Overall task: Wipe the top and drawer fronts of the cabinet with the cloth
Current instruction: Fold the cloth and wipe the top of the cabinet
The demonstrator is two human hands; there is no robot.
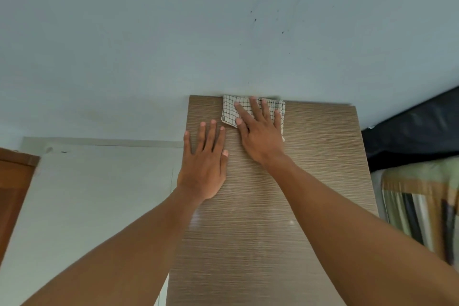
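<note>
Pressing right hand (260,131) hides much of cloth (229,112); drawer fronts unseen.

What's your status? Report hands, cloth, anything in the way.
Left hand flat on cabinet top, open. Right hand flat, pressing cloth at the top's far edge. Wall right behind cloth; drawer fronts not in view.

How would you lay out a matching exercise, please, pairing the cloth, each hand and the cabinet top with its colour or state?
Things:
1. cloth
2. left hand
3. right hand
4. cabinet top

States:
A. flat on bare wood, near the left edge
B. checked, folded, at the far edge
C. brown with a fine horizontal grain
D. fingers spread, pressing on fabric

Pairs: 1-B, 2-A, 3-D, 4-C
</note>
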